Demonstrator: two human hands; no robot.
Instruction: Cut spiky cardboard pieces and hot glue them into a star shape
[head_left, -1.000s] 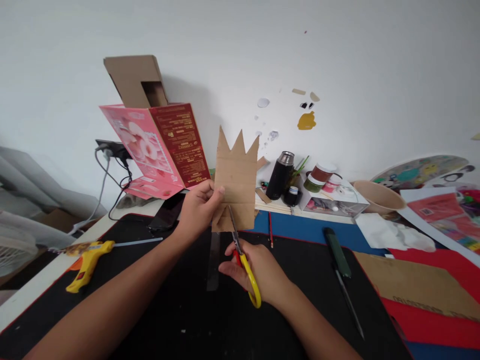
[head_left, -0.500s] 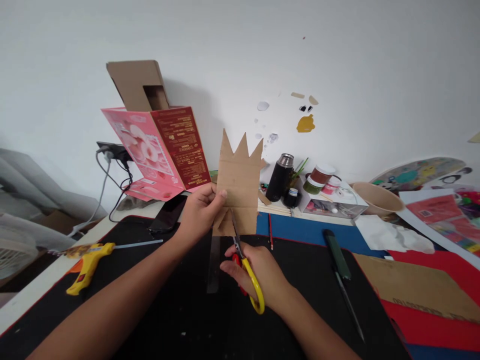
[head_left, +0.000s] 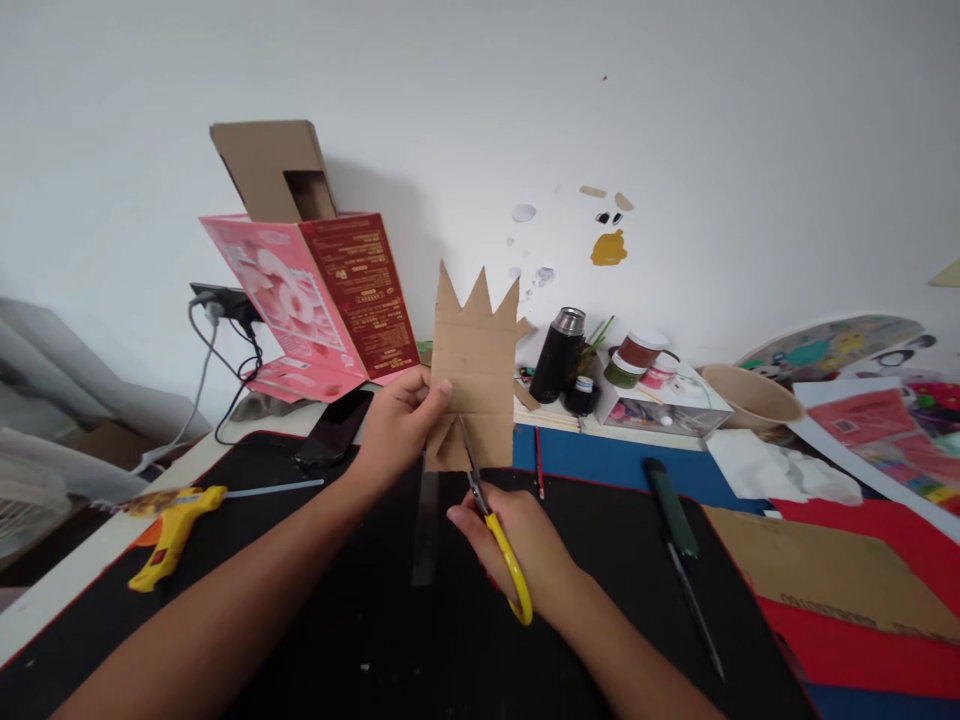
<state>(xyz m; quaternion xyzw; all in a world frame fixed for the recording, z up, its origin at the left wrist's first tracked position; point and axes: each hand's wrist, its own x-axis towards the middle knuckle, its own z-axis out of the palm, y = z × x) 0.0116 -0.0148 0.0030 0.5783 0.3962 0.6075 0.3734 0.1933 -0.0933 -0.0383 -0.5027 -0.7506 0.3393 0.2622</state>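
Observation:
Pinched by its left edge, a brown cardboard piece (head_left: 474, 365) with pointed teeth along its top stands upright in my left hand (head_left: 401, 415). My right hand (head_left: 521, 540) is closed round a pair of scissors (head_left: 510, 565) with a yellow handle; its red handle is mostly hidden by my fingers. The scissor blades lie at the lower part of the cardboard, beside a slanted cut there. Below the cardboard, a clear ruler (head_left: 424, 530) rests on the black mat (head_left: 360, 630).
A yellow glue gun (head_left: 176, 530) lies at the left, near a phone (head_left: 335, 430). Pink box (head_left: 292, 290), black flask (head_left: 559, 352) and paint jars (head_left: 637, 355) stand along the wall. To the right are a green cutter (head_left: 670, 508), a pen (head_left: 696, 612) and flat cardboard (head_left: 840, 570).
The right thumb and fingers have drawn in on the scissor handles, and the red handle shows less. The cardboard has barely shifted, while the whole view has slid slightly.

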